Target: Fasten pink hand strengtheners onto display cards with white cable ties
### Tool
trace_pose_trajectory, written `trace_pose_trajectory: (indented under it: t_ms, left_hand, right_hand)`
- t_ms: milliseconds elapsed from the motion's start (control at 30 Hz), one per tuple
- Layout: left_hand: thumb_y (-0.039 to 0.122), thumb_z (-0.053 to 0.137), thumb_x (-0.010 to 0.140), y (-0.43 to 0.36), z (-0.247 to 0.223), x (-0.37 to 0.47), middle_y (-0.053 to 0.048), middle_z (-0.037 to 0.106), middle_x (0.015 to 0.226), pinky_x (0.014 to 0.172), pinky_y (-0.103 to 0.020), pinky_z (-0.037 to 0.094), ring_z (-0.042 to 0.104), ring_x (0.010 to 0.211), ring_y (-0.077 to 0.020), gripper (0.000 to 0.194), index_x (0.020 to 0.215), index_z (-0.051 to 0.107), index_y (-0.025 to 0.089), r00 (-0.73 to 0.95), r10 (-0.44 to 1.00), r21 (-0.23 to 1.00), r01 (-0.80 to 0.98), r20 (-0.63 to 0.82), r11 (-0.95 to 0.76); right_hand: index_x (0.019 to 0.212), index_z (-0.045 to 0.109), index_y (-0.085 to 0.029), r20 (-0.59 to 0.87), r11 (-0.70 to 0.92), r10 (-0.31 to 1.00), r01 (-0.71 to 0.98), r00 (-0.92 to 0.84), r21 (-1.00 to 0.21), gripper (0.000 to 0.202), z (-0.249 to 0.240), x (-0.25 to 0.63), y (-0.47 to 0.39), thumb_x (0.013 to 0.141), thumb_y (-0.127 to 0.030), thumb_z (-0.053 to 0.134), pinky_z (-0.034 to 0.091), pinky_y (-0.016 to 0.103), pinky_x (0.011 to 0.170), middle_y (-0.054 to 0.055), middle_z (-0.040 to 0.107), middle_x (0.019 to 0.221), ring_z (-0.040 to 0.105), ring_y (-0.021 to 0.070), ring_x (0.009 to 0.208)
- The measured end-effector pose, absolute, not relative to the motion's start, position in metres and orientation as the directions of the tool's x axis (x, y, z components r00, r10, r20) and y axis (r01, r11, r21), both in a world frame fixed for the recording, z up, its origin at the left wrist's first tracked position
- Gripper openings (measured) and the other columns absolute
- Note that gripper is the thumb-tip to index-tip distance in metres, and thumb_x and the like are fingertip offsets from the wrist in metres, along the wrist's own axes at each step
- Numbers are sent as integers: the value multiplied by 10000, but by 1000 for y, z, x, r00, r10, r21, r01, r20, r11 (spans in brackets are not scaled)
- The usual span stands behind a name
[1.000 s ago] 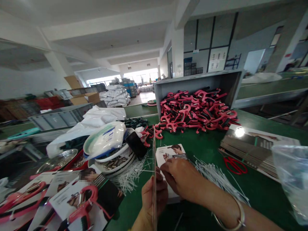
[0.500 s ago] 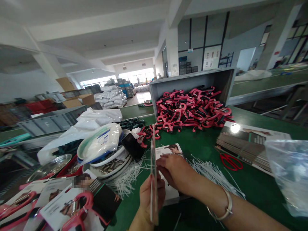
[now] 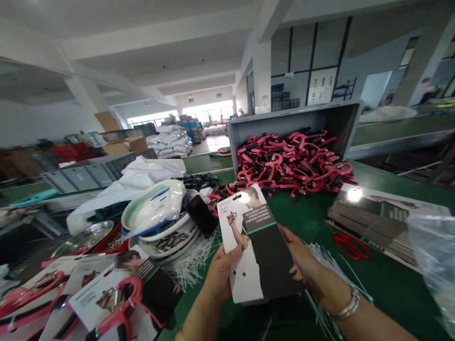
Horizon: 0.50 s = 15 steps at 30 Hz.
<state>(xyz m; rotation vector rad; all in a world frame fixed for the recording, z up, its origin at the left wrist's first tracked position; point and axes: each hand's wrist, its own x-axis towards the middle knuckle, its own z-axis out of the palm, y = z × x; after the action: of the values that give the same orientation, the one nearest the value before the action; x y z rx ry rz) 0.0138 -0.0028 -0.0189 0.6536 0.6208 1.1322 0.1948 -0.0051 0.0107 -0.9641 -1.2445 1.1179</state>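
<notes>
A printed cardboard backing card [image 3: 266,251], white and black with a green stripe and small punched holes, faces me above the green table. My left hand [image 3: 222,270] is closed on its left edge, thumb on the front and fingers behind. At the right edge, my right hand [image 3: 302,255] grips the same card from behind, its fingers mostly hidden. White cable ties [image 3: 327,265] lie beside my right wrist, and more cable ties [image 3: 194,265] are left of my left hand. Pink-and-black hand grips [image 3: 121,303] lie on similar cards at lower left.
A grey crate [image 3: 350,128] on its side spills many pink-and-black hand grips [image 3: 284,166]. Red scissors [image 3: 351,246] lie by a stack of cards [image 3: 377,232] and a clear plastic bag [image 3: 432,260]. Bowls of metal parts [image 3: 170,242] and a black phone [image 3: 202,215] stand left.
The card in my left hand has turned from edge-on to face me. My right hand has moved from the card lying on the table to the held card's right edge.
</notes>
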Motion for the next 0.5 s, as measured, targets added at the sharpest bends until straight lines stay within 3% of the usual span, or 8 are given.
trace_pose_trajectory:
  t_ms: [67, 133, 200, 300, 400, 500]
  left_hand:
    - [226, 807, 598, -2, -15, 14, -43, 676, 802, 616, -270, 491, 634, 653, -170, 358, 905, 648, 134, 276, 955, 770, -585, -106, 254]
    - [222, 812, 587, -1, -12, 15, -40, 673, 816, 628, -279, 489, 631, 659, -171, 401, 943, 647, 142, 282, 954, 788, -564, -99, 248]
    - [222, 815, 579, 0, -11, 18, -37, 675, 821, 639, -283, 484, 631, 668, -174, 470, 1007, 633, 154, 292, 952, 804, -540, -96, 247]
    - [231, 815, 585, 1, -13, 23, -31, 682, 793, 640, -274, 470, 623, 639, -160, 498, 1038, 620, 160, 278, 955, 837, -494, -104, 235]
    - [249, 810, 598, 3, -14, 24, -15, 671, 715, 616, -260, 456, 600, 577, -137, 422, 969, 635, 153, 291, 949, 863, -443, -120, 244]
    - [249, 812, 580, 10, -15, 22, -36, 678, 734, 616, -267, 459, 606, 585, -146, 392, 911, 643, 126, 311, 941, 869, -420, -134, 262]
  right_hand:
    - [1116, 613, -242, 323, 332, 936, -46, 142, -942, 356, 14, 206, 5, 839, -458, 554, 507, 343, 698, 59, 666, 1003, 618, 189, 825]
    - [1090, 635, -248, 540, 493, 818, 244, 197, -835, 307, 21, 215, 10, 844, -412, 552, 483, 344, 749, 63, 655, 1032, 596, 194, 894]
    - [1023, 675, -242, 686, 572, 727, 582, -33, -578, 255, 29, 216, 11, 802, -358, 620, 453, 376, 810, 70, 645, 1019, 570, 217, 933]
    - [869, 706, -217, 674, 618, 663, 746, -327, -246, 119, 30, 201, 11, 806, -273, 623, 438, 387, 819, 69, 653, 928, 571, 229, 906]
    - [777, 679, -190, 676, 627, 640, 757, -365, -185, 166, 25, 185, 19, 856, -197, 533, 438, 357, 799, 61, 661, 853, 577, 221, 897]
    - [789, 642, -169, 706, 585, 662, 761, -249, -280, 191, 29, 182, 36, 885, -217, 484, 440, 332, 792, 67, 655, 850, 575, 199, 861]
